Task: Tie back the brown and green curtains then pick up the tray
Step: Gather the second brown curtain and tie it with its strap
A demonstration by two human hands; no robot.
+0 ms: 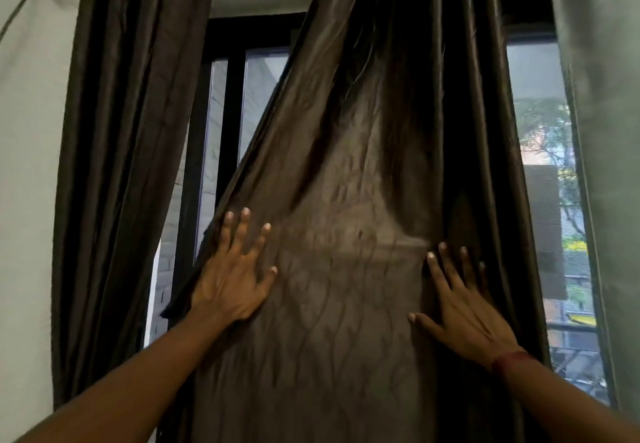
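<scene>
The brown curtain hung mid-window, its centre panel stretched flat btwn your hands, not yet gathered or tied. Your left grip lay flat on it near its free left edge, fingers spread, holding nothing. Your right grip was likewise flat and spread, fingertips at a deep fold. A second brown panel hung bunched at left by the wall; the green curtain hung far right. No tray or tie-back in view.

Risk, imo: flat palms on slick-looking fabric could slide w/o gathering it, and a hard sideways pull could strain the top fixings, which were out of sight.

Room: window frame showed bare either side of the panel, so it could bunch either way.
</scene>
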